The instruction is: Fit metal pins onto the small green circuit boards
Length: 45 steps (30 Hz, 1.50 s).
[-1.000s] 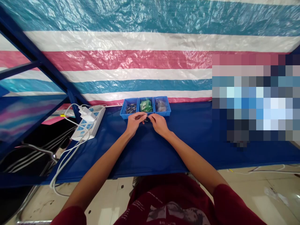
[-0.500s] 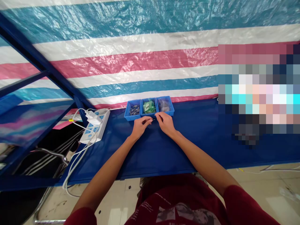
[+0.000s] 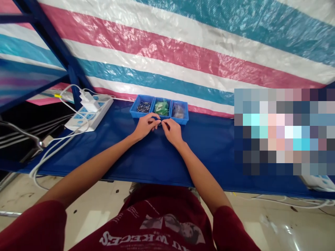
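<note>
My left hand (image 3: 146, 126) and my right hand (image 3: 172, 130) meet fingertip to fingertip just in front of three joined blue bins. A thin, pin-like piece (image 3: 159, 124) shows at the left fingertips, too small to identify fully. The right thumb and forefinger are pinched against the same spot, and whatever lies between them is hidden. Short metal pin-like pieces with dark ends (image 3: 143, 106) fill the left bin (image 3: 134, 113). Green plastic packets (image 3: 161, 107) lie in the middle bin (image 3: 157, 99), and clear plastic packets (image 3: 178, 112) in the right one (image 3: 180, 121).
A white power strip (image 3: 90, 113) with plugs and looping cables (image 3: 56, 144) occupies the left of the blue table (image 3: 157, 160). Striped plastic sheeting (image 3: 157, 48) rises behind, beside a blue metal frame (image 3: 56, 42). A blurred-out area covers the right side; another white strip (image 3: 318, 183) shows below it.
The view has tilted and shifted, so the bins and power strip appear farther left and higher. My right fingertips have closed in on my left ones at the small piece.
</note>
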{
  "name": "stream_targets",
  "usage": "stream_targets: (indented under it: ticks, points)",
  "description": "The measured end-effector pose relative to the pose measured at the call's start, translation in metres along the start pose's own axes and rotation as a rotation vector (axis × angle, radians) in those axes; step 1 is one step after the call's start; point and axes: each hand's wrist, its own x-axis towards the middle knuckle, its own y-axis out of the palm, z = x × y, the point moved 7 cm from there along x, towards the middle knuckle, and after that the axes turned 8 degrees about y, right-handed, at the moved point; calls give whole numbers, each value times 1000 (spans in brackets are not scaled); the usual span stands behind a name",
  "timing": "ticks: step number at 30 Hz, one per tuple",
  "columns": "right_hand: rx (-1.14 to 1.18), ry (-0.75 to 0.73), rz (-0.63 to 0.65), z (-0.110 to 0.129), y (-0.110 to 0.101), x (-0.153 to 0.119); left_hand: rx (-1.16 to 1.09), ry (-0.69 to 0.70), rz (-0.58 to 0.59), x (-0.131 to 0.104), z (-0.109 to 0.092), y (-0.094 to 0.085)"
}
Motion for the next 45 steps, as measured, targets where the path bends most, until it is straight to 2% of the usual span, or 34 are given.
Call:
stream_targets:
  ticks: [9, 13, 24, 35, 42, 45]
  points:
    - [8, 6, -9, 3, 0, -4, -38, -8, -30, -2, -4, -2]
    - [64, 24, -87, 0, -4, -5, -86, -20, -71, -2, 1, -5]
    - [100, 49, -152, -3, -8, -6, -56, -46, -45, -4, 9, -2]
    - [85, 73, -170, -4, -9, -5, 53, -4, 14, -4, -2, -1]
    - [73, 80, -156, -4, -9, -5, 9, -9, -24, -4, -4, -3]
    - [79, 95, -174, -4, -11, -5, 59, 34, -101, 0, -7, -14]
